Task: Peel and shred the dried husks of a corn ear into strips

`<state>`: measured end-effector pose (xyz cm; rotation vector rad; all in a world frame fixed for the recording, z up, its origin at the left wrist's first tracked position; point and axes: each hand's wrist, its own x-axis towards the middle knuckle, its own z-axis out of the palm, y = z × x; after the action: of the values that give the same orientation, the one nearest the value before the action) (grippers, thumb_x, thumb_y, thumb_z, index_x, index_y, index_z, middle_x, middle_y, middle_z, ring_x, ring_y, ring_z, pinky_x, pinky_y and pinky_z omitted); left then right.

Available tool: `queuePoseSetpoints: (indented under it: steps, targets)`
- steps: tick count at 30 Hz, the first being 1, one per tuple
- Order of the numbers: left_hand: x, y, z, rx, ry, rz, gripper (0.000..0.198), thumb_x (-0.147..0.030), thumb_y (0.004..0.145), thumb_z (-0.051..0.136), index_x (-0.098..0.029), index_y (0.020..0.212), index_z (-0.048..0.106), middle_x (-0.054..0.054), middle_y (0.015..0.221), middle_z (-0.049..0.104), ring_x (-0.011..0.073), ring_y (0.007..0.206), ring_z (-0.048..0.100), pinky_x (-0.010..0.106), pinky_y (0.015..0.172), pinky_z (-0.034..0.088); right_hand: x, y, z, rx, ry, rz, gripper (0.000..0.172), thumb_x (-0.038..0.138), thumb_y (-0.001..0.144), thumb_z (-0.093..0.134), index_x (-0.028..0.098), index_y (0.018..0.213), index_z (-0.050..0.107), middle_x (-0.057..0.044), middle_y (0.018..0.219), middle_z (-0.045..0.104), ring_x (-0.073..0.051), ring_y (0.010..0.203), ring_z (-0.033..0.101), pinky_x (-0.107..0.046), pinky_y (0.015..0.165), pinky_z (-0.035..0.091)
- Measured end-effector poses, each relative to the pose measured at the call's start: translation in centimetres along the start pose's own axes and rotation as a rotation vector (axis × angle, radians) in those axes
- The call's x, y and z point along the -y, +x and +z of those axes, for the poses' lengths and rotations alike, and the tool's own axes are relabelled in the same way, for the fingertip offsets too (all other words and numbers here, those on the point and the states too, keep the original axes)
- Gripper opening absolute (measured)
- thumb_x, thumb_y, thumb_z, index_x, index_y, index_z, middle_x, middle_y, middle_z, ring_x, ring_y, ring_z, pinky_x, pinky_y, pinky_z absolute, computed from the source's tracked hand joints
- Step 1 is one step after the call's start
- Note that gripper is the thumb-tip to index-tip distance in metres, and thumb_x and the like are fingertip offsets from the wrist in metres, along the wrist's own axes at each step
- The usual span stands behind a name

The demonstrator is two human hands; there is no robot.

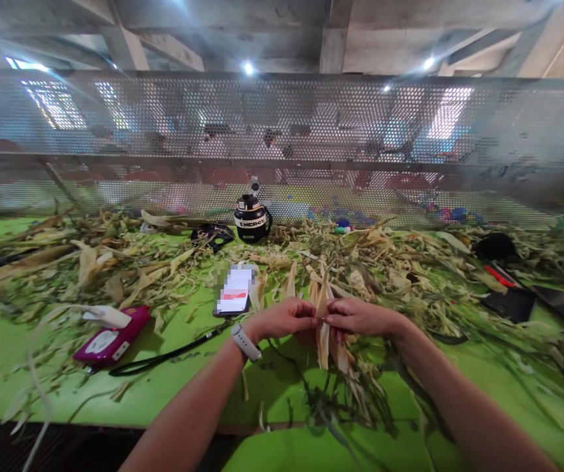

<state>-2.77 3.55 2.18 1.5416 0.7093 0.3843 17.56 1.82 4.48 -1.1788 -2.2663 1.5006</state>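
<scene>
Pale dried corn husk [324, 341] stands between my two hands over the green table, its strips pointing up and hanging down. My left hand [294, 318], with a white watch on the wrist, pinches the husk from the left. From the right, my right hand [348, 318] pinches the same husk, fingertips almost touching the left ones. Below them lies a loose bunch of greenish and tan husk strips [355, 393] at the table's front edge. A phone [233, 292] with a lit screen lies left of my hands, its black strap [174, 354] trailing toward the front.
A magenta power bank [112, 337] with a white cable lies at left. At the back stand a black jug [252, 219] and a perforated metal screen [302, 137]. Husk scraps [410, 275] litter the green table [183, 400]. Black and red items [503, 282] lie at right. People are dimly visible beyond the screen.
</scene>
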Motion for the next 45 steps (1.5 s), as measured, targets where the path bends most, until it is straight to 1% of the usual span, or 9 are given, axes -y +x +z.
queuePoseSetpoints:
  steps: [4,10,15,19,24,29,33,37,45]
  targets:
    - [0.0,-0.1,0.2,0.03,0.018,0.007,0.037,-0.052,0.067,0.067,-0.015,0.069,0.059,-0.001,0.064,0.06,0.013,0.063,0.056,0.022,0.06,0.042,-0.9,0.0,-0.1,-0.003,0.076,-0.068,0.028,0.044,0.085,0.049,0.017,0.083,0.057,0.0,0.075,0.057,-0.012,0.065,0.059,-0.025,0.062,0.049]
    - [-0.5,-0.5,0.1,0.205,-0.14,0.033,0.038,-0.051,0.07,0.065,-0.015,0.074,0.057,0.001,0.069,0.061,0.0135,0.065,0.061,0.026,0.066,0.047,-1.0,-0.4,-0.2,0.078,0.199,-0.133,0.037,0.049,0.082,0.054,0.016,0.097,0.061,-0.003,0.082,0.063,-0.014,0.072,0.06,-0.024,0.065,0.049]
    - [-0.8,-0.7,0.1,0.209,-0.155,0.093,0.037,-0.05,0.072,0.064,-0.014,0.078,0.058,0.002,0.071,0.06,0.014,0.065,0.06,0.028,0.066,0.047,-0.4,-0.5,-0.1,0.085,0.266,-0.125,0.039,0.049,0.082,0.054,0.014,0.099,0.059,-0.004,0.086,0.064,-0.014,0.073,0.061,-0.025,0.068,0.05]
    - [-0.8,-0.5,0.0,0.083,0.063,0.158,0.034,-0.048,0.078,0.057,-0.014,0.072,0.055,0.001,0.066,0.056,0.0129,0.062,0.055,0.025,0.062,0.043,0.1,-0.4,0.1,-0.022,0.142,-0.111,0.03,0.044,0.085,0.05,0.015,0.088,0.058,-0.002,0.078,0.062,-0.013,0.067,0.061,-0.025,0.063,0.049]
    - [-0.8,-0.3,0.4,-0.154,0.541,0.253,0.022,-0.028,0.083,0.048,-0.016,0.065,0.052,0.0,0.061,0.054,0.0108,0.058,0.049,0.022,0.056,0.035,1.1,-0.3,0.5,-0.254,-0.371,-0.058,0.018,0.023,0.085,0.044,0.018,0.071,0.052,-0.001,0.062,0.057,-0.012,0.055,0.052,-0.023,0.055,0.038]
    - [-0.4,0.1,1.4,-0.321,0.803,0.221,0.022,-0.021,0.084,0.042,-0.017,0.066,0.054,0.003,0.063,0.06,0.0128,0.059,0.052,0.023,0.055,0.031,0.7,0.8,1.5,-0.425,-0.752,0.011,0.016,0.019,0.083,0.043,0.016,0.072,0.054,-0.005,0.067,0.06,-0.014,0.06,0.05,-0.026,0.057,0.029]
    - [-0.1,0.5,2.1,-0.411,1.011,0.138,0.02,-0.022,0.085,0.041,-0.017,0.074,0.057,0.006,0.068,0.063,0.0167,0.062,0.057,0.026,0.054,0.03,0.6,1.2,2.3,-0.456,-0.861,0.099,0.02,0.02,0.085,0.039,0.015,0.08,0.057,-0.008,0.076,0.065,-0.016,0.065,0.054,-0.027,0.058,0.027]
    - [-0.1,0.5,2.5,-0.418,1.098,0.072,0.02,-0.024,0.087,0.04,-0.016,0.082,0.057,0.008,0.073,0.066,0.0195,0.066,0.061,0.027,0.055,0.031,0.9,1.2,2.5,-0.448,-0.921,0.185,0.022,0.02,0.085,0.037,0.013,0.085,0.058,-0.01,0.079,0.066,-0.018,0.069,0.057,-0.028,0.058,0.027]
    - [0.0,0.5,2.6,-0.42,1.046,0.054,0.015,-0.02,0.083,0.044,-0.014,0.087,0.057,0.01,0.074,0.066,0.02,0.066,0.06,0.027,0.057,0.032,0.3,1.4,2.4,-0.453,-0.767,-0.027,0.011,0.017,0.079,0.042,0.016,0.074,0.052,-0.005,0.069,0.061,-0.014,0.062,0.052,-0.026,0.058,0.031]
